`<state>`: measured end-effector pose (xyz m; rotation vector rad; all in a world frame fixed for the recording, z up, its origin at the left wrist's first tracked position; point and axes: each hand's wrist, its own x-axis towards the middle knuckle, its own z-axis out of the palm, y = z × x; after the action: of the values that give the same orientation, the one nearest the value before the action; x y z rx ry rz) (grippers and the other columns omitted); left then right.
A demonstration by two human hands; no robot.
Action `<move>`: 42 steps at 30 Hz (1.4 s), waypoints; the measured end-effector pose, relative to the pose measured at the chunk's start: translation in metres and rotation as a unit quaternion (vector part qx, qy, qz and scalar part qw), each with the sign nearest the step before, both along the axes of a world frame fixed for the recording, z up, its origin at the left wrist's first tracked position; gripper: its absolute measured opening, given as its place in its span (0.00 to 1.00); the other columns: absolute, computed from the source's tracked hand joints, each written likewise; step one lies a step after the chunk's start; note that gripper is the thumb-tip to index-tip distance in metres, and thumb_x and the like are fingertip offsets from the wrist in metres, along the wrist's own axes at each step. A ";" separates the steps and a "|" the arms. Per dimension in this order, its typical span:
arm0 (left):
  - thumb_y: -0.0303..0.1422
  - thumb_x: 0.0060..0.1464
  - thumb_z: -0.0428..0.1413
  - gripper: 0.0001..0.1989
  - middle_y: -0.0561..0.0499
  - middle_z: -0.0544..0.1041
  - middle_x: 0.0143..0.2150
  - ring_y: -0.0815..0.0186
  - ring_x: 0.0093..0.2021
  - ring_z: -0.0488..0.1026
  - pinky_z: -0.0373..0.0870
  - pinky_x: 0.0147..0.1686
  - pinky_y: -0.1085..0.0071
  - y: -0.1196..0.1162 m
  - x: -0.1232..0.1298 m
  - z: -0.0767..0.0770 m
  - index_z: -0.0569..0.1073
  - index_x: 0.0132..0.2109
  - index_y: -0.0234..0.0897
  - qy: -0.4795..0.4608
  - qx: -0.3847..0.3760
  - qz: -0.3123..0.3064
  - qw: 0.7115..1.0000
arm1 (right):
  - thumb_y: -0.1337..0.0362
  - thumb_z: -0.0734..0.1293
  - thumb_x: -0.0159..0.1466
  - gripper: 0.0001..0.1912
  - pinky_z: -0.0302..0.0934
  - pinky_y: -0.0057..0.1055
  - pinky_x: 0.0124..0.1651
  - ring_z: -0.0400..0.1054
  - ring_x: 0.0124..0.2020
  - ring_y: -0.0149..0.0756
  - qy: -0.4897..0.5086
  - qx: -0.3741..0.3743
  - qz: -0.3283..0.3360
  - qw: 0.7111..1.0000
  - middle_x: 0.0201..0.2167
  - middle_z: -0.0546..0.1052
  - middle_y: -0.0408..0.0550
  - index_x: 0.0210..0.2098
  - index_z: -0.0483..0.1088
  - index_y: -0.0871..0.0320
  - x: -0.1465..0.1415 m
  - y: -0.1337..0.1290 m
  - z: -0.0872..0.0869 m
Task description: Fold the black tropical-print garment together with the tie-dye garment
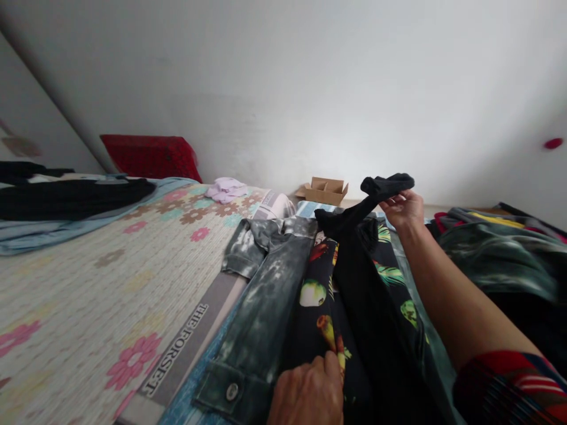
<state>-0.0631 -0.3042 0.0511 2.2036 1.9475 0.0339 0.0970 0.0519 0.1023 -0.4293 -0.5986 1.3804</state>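
My right hand [405,209] is raised at the centre right, with the end of a long, narrow black garment [354,215] bunched between thumb and fingers. The rest of that garment trails down over a black shirt with a fruit and leaf print [314,292]. At the bottom, my left hand [310,392] is closed at the printed shirt's front edge; its fingertips are partly hidden. Beneath these lies a grey-green washed denim jacket [270,295], its buttoned cuff towards me and one sleeve to the left.
A bed with a floral cover [146,277] spans the left, with black clothing [75,198] and a pale pink cloth [225,189] on it. An open cardboard box [326,191] stands by the wall. Piled clothes [500,254] lie on the right. A red object [150,154] is behind the bed.
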 end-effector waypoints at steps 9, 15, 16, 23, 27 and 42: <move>0.20 0.48 0.47 0.14 0.44 0.77 0.34 0.57 0.32 0.76 0.70 0.29 0.67 0.001 0.015 -0.004 0.69 0.42 0.34 0.003 -0.023 -0.027 0.999 | 0.71 0.58 0.53 0.05 0.69 0.36 0.35 0.67 0.28 0.32 0.005 -0.007 -0.001 1.000 0.20 0.63 0.39 0.23 0.62 0.56 0.020 -0.001 0.006; 0.21 0.48 0.48 0.16 0.43 0.76 0.36 0.57 0.34 0.75 0.70 0.32 0.65 -0.007 0.016 -0.001 0.69 0.45 0.33 -0.003 -0.029 -0.035 0.999 | 0.72 0.59 0.51 0.07 0.70 0.37 0.37 0.65 0.24 0.29 0.000 -0.023 -0.009 1.000 0.20 0.63 0.38 0.20 0.59 0.56 0.037 -0.011 -0.016; 0.21 0.48 0.48 0.18 0.43 0.76 0.37 0.57 0.35 0.75 0.70 0.33 0.64 -0.009 0.015 -0.002 0.69 0.47 0.33 -0.001 -0.025 -0.031 0.999 | 0.72 0.59 0.51 0.07 0.70 0.37 0.37 0.65 0.24 0.29 -0.004 -0.029 -0.013 0.999 0.20 0.63 0.38 0.20 0.58 0.56 0.040 -0.012 -0.020; 0.17 0.48 0.44 0.23 0.45 0.73 0.39 0.59 0.39 0.71 0.70 0.39 0.63 -0.021 0.015 -0.012 0.66 0.50 0.34 0.018 0.062 0.006 0.998 | 0.71 0.58 0.50 0.06 0.71 0.37 0.34 0.70 0.29 0.34 -0.014 -0.097 -0.025 0.995 0.24 0.69 0.41 0.26 0.63 0.56 0.063 -0.023 -0.047; 0.16 0.48 0.42 0.23 0.47 0.72 0.38 0.60 0.38 0.69 0.69 0.39 0.64 -0.030 0.015 -0.020 0.66 0.50 0.35 0.032 0.129 -0.009 0.991 | 0.71 0.58 0.50 0.07 0.71 0.37 0.33 0.71 0.31 0.36 -0.017 -0.126 -0.029 0.992 0.25 0.70 0.42 0.28 0.64 0.57 0.071 -0.033 -0.058; 0.20 0.53 0.43 0.19 0.46 0.73 0.39 0.61 0.38 0.70 0.71 0.38 0.66 -0.043 0.006 -0.027 0.66 0.51 0.34 -0.022 0.287 -0.019 0.957 | 0.71 0.56 0.47 0.05 0.69 0.46 0.41 0.69 0.25 0.34 0.051 -0.135 -0.027 0.989 0.14 0.62 0.37 0.20 0.58 0.55 0.091 -0.059 -0.068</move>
<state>-0.0575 -0.3473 0.0237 2.5402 2.0583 0.7233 0.1875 -0.0070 0.0345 -0.5835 -0.3130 1.4281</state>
